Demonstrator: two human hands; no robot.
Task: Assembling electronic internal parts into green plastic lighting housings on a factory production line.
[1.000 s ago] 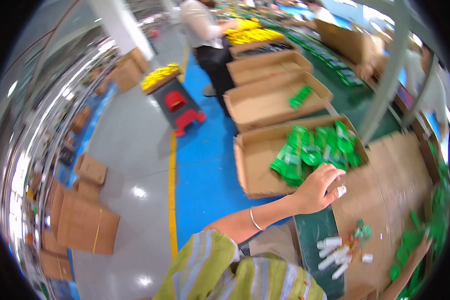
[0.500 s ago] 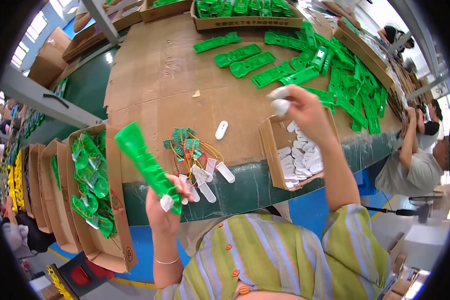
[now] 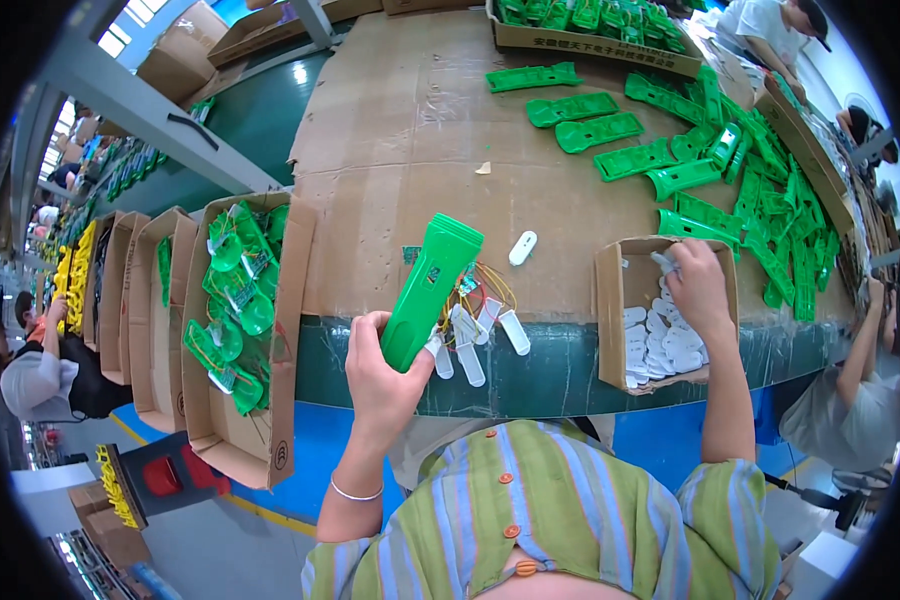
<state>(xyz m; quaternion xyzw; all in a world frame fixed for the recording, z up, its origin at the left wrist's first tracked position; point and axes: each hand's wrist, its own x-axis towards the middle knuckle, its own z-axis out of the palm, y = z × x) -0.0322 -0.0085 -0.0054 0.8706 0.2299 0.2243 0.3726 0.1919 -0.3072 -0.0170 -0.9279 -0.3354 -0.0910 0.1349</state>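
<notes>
My left hand (image 3: 378, 385) grips the narrow end of a green plastic flashlight shell (image 3: 432, 290), its wide end tilted up and away and its smooth outer side showing. Behind the shell lie small circuit boards with red and yellow wires (image 3: 497, 283) and long white plastic pieces (image 3: 467, 357), partly covered by it. My right hand (image 3: 702, 292) reaches into a small cardboard box (image 3: 612, 325) of white oval plastic parts (image 3: 660, 338). Its white-covered fingertips are pinched near the far side; what they hold, if anything, is unclear. One white oval part (image 3: 523, 248) lies on the cardboard.
Green shell halves (image 3: 600, 132) are scattered and heaped at the far right. A larger carton (image 3: 595, 50) of green pieces stands at the back. On the left, a long box (image 3: 297, 250) holds green parts with clear discs. Other people work on both sides.
The view has shifted left. My left hand has turned the shell from its ribbed inner side to its smooth outer side. My right hand has come down into the box of white parts.
</notes>
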